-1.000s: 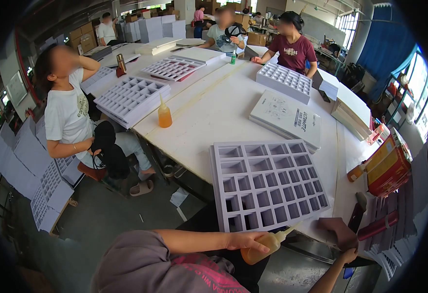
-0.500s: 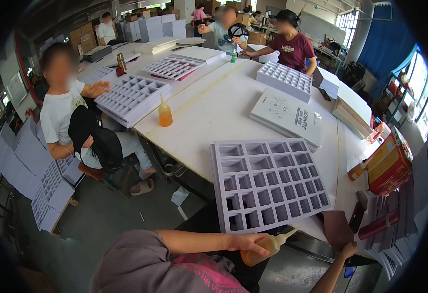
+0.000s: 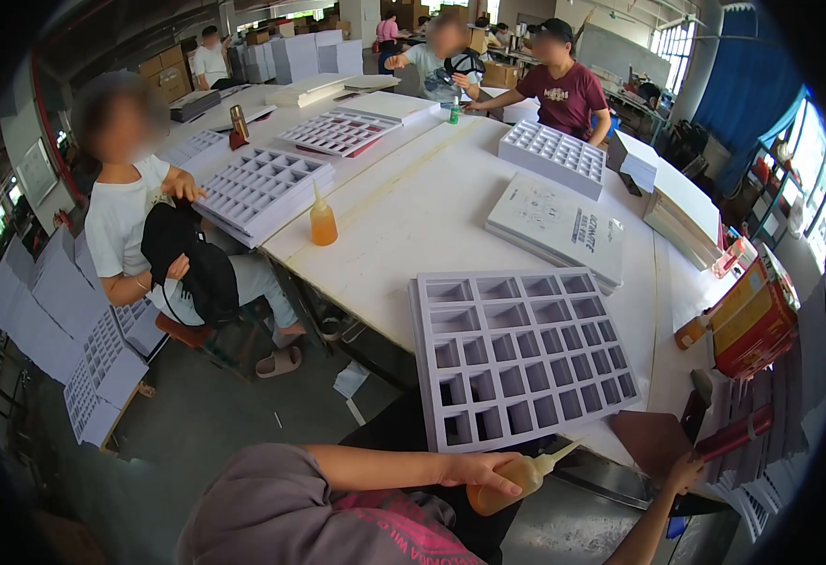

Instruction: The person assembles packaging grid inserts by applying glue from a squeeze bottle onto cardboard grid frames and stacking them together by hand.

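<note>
My left hand (image 3: 488, 478) is wrapped around a soft squeeze bottle (image 3: 517, 485) of amber liquid, its thin nozzle pointing up and right. Just above it is a stack of white compartment trays (image 3: 526, 353), jutting over the table's near edge. At right, my right hand (image 3: 684, 473) has its fingers closed at the lower right edge of a flat, dark brown piece (image 3: 650, 447). The fingertips are partly hidden. A dark, narrow object (image 3: 696, 411) stands against the brown piece, and a dark red cylinder (image 3: 735, 433) lies beyond.
White printed boxes (image 3: 559, 226) lie behind the trays on the table (image 3: 375, 268). Another amber bottle (image 3: 323, 221) stands near the left edge. A red and yellow carton (image 3: 757, 315) is at right. A co-worker (image 3: 140, 226) sits left with a black bag; others sit across the table.
My right hand has shifted slightly up and right, and the brown piece has swung a little. My left hand keeps the bottle. The co-worker at left has lowered a hand to the black bag.
</note>
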Tool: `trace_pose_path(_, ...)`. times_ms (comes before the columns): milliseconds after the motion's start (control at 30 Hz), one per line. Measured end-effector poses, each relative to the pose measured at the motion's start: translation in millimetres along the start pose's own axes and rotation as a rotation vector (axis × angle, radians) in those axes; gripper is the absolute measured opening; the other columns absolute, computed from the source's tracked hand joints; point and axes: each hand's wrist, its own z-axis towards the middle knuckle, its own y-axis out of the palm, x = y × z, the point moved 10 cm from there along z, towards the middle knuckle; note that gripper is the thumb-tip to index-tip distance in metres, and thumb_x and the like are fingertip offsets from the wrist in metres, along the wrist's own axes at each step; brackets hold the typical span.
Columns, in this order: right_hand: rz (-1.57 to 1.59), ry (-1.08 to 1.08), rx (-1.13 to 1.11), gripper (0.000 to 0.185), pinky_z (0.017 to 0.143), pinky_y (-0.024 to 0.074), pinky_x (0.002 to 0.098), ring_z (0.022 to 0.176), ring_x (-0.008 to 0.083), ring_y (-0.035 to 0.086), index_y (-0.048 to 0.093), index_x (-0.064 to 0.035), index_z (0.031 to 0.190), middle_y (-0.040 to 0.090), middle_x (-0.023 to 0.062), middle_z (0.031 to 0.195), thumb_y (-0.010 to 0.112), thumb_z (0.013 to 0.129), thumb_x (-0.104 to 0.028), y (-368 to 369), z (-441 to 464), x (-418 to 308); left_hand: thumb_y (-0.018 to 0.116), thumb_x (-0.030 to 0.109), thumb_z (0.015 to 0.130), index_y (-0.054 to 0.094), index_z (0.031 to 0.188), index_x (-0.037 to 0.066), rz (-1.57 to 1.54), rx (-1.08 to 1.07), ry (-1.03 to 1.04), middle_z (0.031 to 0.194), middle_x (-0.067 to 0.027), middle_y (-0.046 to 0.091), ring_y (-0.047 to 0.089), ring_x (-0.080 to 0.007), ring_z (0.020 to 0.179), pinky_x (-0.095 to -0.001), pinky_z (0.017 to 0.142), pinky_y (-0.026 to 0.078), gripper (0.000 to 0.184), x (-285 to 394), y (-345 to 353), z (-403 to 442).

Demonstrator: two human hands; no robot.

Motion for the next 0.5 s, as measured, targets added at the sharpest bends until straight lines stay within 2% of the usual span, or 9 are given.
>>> trace_pose_path(67,0.326,-0.179,0.035,0.051,0.094,0.0424,0.0412,0.113,0.037,0.052,0.045,-0.0048,0.132,0.049,0.0255,0.127,0.058,0.088,-0.027,-3.3,7.6,-28.0,0.074,0.037,0.077,0.038,0.135,0.009,0.006,0.009,0.011,0.118,-0.0048,0.048,0.043,-0.0162,0.115,-0.0314,0.099,0.033,0.074,-0.9,-2.9,2.0)
trace_pose_path(100,0.487,-0.196,0.004,0.049,0.093,0.043,0.039,0.111,0.0346,0.053,0.044,-0.0026,0.131,0.047,0.0219,0.13,0.058,0.088,-0.021,-2.1,7.0,-37.7,0.074,0.037,0.077,0.038,0.134,0.009,0.005,0.014,0.013,0.118,-0.0046,0.048,0.044,-0.0162,0.115,-0.0313,0.099,0.033,0.074,-2.7,-3.4,1.9)
trace_pose_path(133,0.647,-0.209,-0.028,0.047,0.092,0.0437,0.0369,0.108,0.0322,0.054,0.043,-0.0004,0.131,0.045,0.0183,0.133,0.059,0.089,-0.015,-36.0,-7.8,-78.6,0.074,0.037,0.077,0.038,0.134,0.009,0.01,0.016,0.015,0.118,-0.0044,0.048,0.044,-0.0161,0.115,-0.0313,0.099,0.033,0.073,-2.1,-3.2,1.2)
trace_pose_path(200,0.961,-0.238,-0.109,0.043,0.088,0.0443,0.0318,0.101,0.024,0.057,0.042,0.0015,0.13,0.048,0.0163,0.128,0.055,0.091,-0.01,-119.1,-47.2,-157.2,0.074,0.035,0.077,0.039,0.134,0.01,0.023,0.018,0.017,0.118,-0.0041,0.048,0.044,-0.0159,0.115,-0.0313,0.099,0.033,0.072,3.3,-2.8,0.0)
trace_pose_path(300,1.177,-0.406,-0.313,0.041,0.086,0.0444,0.0296,0.096,0.0182,0.057,0.042,0.0019,0.13,0.052,0.0139,0.123,0.053,0.092,-0.008,-197.5,-92.9,-239.9,0.075,0.033,0.077,0.04,0.132,0.012,0.089,0.092,0.154,0.119,-0.0036,0.049,0.044,-0.0156,0.115,-0.0321,0.1,0.032,0.068,20.3,-6.5,-3.0)
trace_pose_path(400,1.327,-0.556,-0.686,0.04,0.086,0.0446,0.0274,0.096,0.0143,0.057,0.046,-0.0011,0.129,0.056,0.0127,0.117,0.055,0.092,-0.012,-222.3,-146.8,-283.6,0.076,0.026,0.076,0.039,0.13,0.011,0.053,0.183,0.395,0.117,-0.0034,0.049,0.044,-0.0157,0.115,-0.0323,0.1,0.032,0.067,69.4,-4.2,-23.6)
trace_pose_path(433,1.342,-0.571,-0.872,0.04,0.086,0.0447,0.0275,0.096,0.0149,0.057,0.044,-0.0007,0.129,0.056,0.0127,0.117,0.053,0.092,-0.011,-226.2,-171.3,-296.3,0.077,0.016,0.075,0.035,0.131,0.01,0.05,0.178,0.433,0.121,-0.0043,0.047,0.041,-0.016,0.12,-0.0333,0.103,0.031,0.07,75.8,-10.0,-25.8)
trace_pose_path(467,1.346,-0.583,-1.062,0.039,0.085,0.0449,0.0275,0.095,0.0155,0.057,0.043,-0.0003,0.13,0.056,0.0126,0.117,0.051,0.093,-0.009,-229.1,-199.2,-306.5,0.077,0.015,0.075,0.035,0.131,0.01,0.048,0.216,0.504,0.122,-0.0045,0.047,0.041,-0.0162,0.121,-0.0334,0.103,0.032,0.07,86.4,-15.0,-32.0)
trace_pose_path(500,1.323,-0.568,-1.207,0.041,0.084,0.0461,0.0284,0.095,0.0162,0.058,0.042,-0.0003,0.131,0.056,0.0131,0.117,0.052,0.093,-0.013,-227.1,-224.8,-314.1,0.077,0.013,0.075,0.034,0.131,0.011,0.044,0.255,0.575,0.123,-0.0046,0.046,0.041,-0.0164,0.121,-0.0334,0.103,0.032,0.07,97.0,-18.8,-38.8)
